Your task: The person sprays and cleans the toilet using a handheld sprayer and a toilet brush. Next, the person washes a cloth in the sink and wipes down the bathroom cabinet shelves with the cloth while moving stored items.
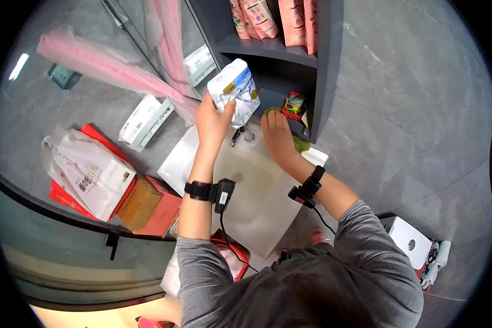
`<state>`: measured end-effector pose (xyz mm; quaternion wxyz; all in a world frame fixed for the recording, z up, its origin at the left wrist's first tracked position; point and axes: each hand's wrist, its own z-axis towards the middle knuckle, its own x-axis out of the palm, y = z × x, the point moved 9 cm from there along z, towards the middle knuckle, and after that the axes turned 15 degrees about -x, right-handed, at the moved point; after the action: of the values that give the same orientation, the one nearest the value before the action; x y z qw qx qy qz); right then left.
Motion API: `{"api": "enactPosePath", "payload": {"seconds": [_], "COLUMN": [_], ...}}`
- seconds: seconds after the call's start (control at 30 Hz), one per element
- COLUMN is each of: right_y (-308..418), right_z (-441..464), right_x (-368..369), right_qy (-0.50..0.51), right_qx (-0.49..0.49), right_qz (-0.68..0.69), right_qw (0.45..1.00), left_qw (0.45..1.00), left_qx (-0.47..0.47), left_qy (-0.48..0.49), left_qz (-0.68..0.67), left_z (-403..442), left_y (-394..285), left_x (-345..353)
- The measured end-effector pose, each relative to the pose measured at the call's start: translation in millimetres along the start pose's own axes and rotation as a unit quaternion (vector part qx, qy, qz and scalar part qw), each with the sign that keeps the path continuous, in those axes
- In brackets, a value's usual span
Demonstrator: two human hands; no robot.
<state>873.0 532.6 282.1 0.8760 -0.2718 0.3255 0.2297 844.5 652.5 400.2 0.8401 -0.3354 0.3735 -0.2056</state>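
Observation:
My left hand point(214, 121) is closed around a white pack with blue and gold print point(236, 93), holding it up in front of the dark shelf unit, above the sink's tap point(248, 134). My right hand point(277, 135) lies over a green cloth point(300, 145) at a lower shelf of the unit, fingers together and pressed on it. Parts of the cloth show past the fingertips and beside the wrist; the rest is hidden under the hand. Just beyond these fingers sits a small red container with colourful packets point(294, 105).
A white sink point(257, 218) lies below my forearms. Pink bags point(292, 24) stand on the upper shelf point(268, 49). To the left are a holder with a white pack point(146, 121), a white plastic bag point(93, 177) and boxes point(142, 205). Cables hang from both wrist straps.

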Motion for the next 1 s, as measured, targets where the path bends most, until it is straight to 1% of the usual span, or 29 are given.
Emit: {"api": "enactPosePath", "payload": {"seconds": [0.03, 0.07, 0.1, 0.17, 0.23, 0.27, 0.3, 0.33, 0.37, 0.4, 0.43, 0.47, 0.5, 0.53, 0.57, 0.63, 0.67, 0.7, 0.73, 0.77, 0.8, 0.83, 0.9, 0.93, 1.0], "right_y": [-3.1, -3.2, -1.5, -4.5, -2.5, -3.5, -4.3, -9.2, -8.1, -13.5, -22.7, -26.5, -30.6, -35.9, -40.6, -47.4, -48.3, -49.4, -52.6, -50.3, -46.8, -45.8, -54.6, -51.9, -61.8], "right_z": [-5.1, -7.7, -10.4, -17.7, -23.1, -25.3, -27.8, -30.0, -31.5, -32.3, -29.1, -23.9, -16.2, -5.6, 6.0, 36.8, 54.4, 71.7, 89.1, 106.6, 122.9, 140.0, 174.2, 180.8, 195.4], "right_x": [-5.9, -10.6, -13.5, -17.6, -27.0, -30.8, -33.2, -39.5, -47.2, -66.7, -87.5, -110.9, -129.8, -153.5, -174.4, -205.4, -213.7, -218.1, -213.6, -202.1, -189.1, -175.1, -139.0, -135.9, -107.2], "right_qy": [0.0, 0.004, 0.007, -0.005, -0.016, 0.003, 0.02, -0.009, -0.015, -0.057, -0.099, -0.132, -0.134, -0.168, -0.203, -0.258, -0.266, -0.277, -0.281, -0.265, -0.249, -0.254, -0.174, -0.179, -0.036], "right_qx": [-0.003, -0.03, -0.057, -0.072, -0.093, -0.093, -0.094, -0.078, -0.087, -0.069, -0.052, -0.054, -0.059, -0.066, -0.07, -0.098, -0.125, -0.152, -0.152, -0.164, -0.175, -0.176, -0.085, -0.084, 0.0], "right_qz": [-0.002, -0.001, 0.0, 0.002, 0.005, 0.02, 0.033, 0.113, 0.105, 0.143, 0.181, 0.19, 0.188, 0.173, 0.159, 0.142, 0.145, 0.148, 0.147, 0.117, 0.086, 0.086, 0.088, 0.086, 0.036], "right_qw": [1.0, 1.0, 0.998, 0.997, 0.996, 0.995, 0.995, 0.991, 0.991, 0.986, 0.977, 0.971, 0.971, 0.968, 0.964, 0.951, 0.945, 0.937, 0.936, 0.943, 0.948, 0.947, 0.977, 0.976, 0.999], "left_qw": [1.0, 0.998, 0.998, 1.0, 1.0, 0.999, 0.999, 0.996, 0.988, 0.979, 0.981, 0.972, 0.961, 0.957, 0.957, 0.976, 0.961, 0.962, 0.96, 0.952, 0.948, 0.949, 0.941, 0.943, 0.946], "left_qx": [0.013, 0.051, 0.055, 0.007, -0.007, -0.02, 0.024, -0.015, -0.055, -0.063, -0.061, -0.089, -0.117, -0.095, -0.095, -0.085, -0.161, -0.16, -0.173, -0.186, -0.199, -0.196, -0.204, -0.201, -0.192], "left_qy": [-0.007, -0.01, -0.019, -0.019, -0.021, -0.02, -0.035, -0.015, 0.007, 0.01, 0.001, 0.007, 0.014, -0.016, -0.02, 0.135, 0.215, 0.212, 0.22, 0.228, 0.238, 0.235, 0.249, 0.248, 0.244], "left_qz": [0.008, -0.026, -0.031, 0.005, -0.009, -0.019, 0.021, 0.084, 0.146, 0.192, 0.185, 0.217, 0.249, 0.273, 0.275, 0.151, 0.066, 0.067, -0.012, -0.09, -0.077, -0.075, -0.107, -0.1, -0.097], "left_z": [2.5, 3.5, 4.0, 9.4, 12.6, 15.4, 14.1, 16.1, 15.2, 13.8, 16.4, 16.8, 16.3, 18.0, 24.4, 30.0, 17.2, 17.5, 20.1, 21.4, 18.8, 19.2, 18.9, 20.6, 25.1], "left_y": [0.5, -2.5, -6.4, 4.1, 10.3, 14.1, 13.2, 16.6, 22.3, 17.6, 9.2, 9.4, 12.9, 11.4, 17.6, 33.1, 19.4, 25.4, 36.3, 42.5, 37.5, 38.4, 39.2, 38.2, 35.5], "left_x": [8.1, 16.3, 21.8, 39.2, 54.4, 61.6, 69.2, 77.3, 84.6, 85.8, 78.6, 73.3, 69.1, 59.9, 55.3, 75.2, 70.3, 70.8, 73.8, 73.9, 67.6, 63.7, 59.2, 55.8, 44.7]}}
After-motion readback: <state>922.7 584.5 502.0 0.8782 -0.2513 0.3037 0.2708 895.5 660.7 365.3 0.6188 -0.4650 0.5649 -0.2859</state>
